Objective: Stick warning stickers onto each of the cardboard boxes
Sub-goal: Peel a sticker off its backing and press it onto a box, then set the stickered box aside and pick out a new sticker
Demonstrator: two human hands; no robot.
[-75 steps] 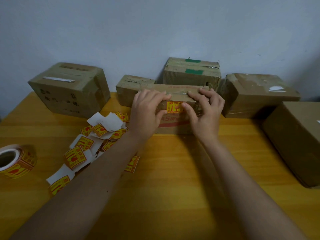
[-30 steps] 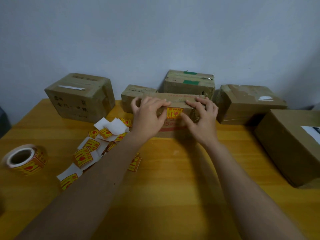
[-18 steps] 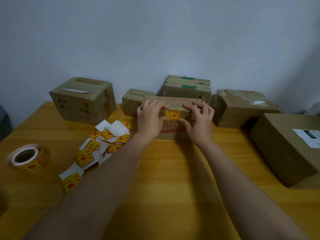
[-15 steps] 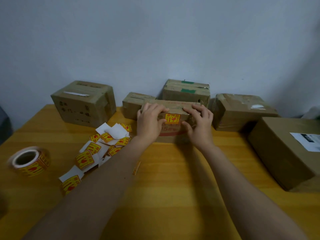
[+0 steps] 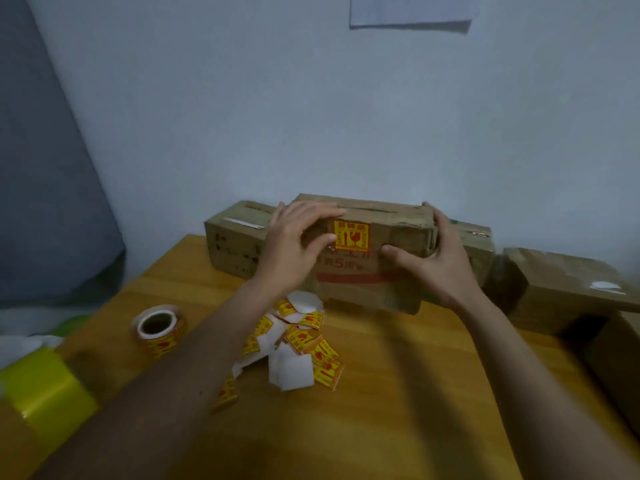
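Dim, cool indoor light; soft motion blur, wide-angle bending at edges, forearm shadows underneath.

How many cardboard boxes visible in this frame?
5. One brown cardboard box with a yellow sticker held in both hands; one behind its left end; one behind its right end; two at right. More may be hidden.
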